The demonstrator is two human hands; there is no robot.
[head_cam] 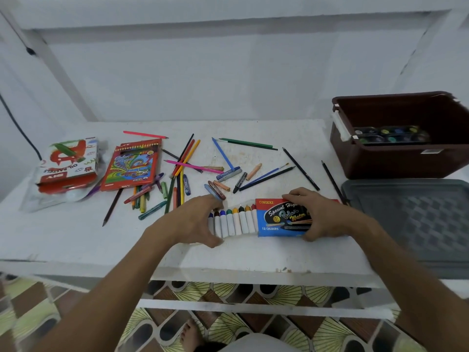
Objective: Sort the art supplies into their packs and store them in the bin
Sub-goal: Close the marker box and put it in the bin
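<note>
Left hand [195,219] fingers curled around marker row [232,222], feeding it into Nikki box [281,219]; right hand [314,214] fingers clamp box steady, lower centre.

Standing against a pale white wall [203,80]: a worn white table [76,240] with a lower rail. Showing beneath: a tiled floor [253,326] patterned in yellow fans, brown diamonds and dark ovals. Running down the left wall: a black cable [17,123].
</note>
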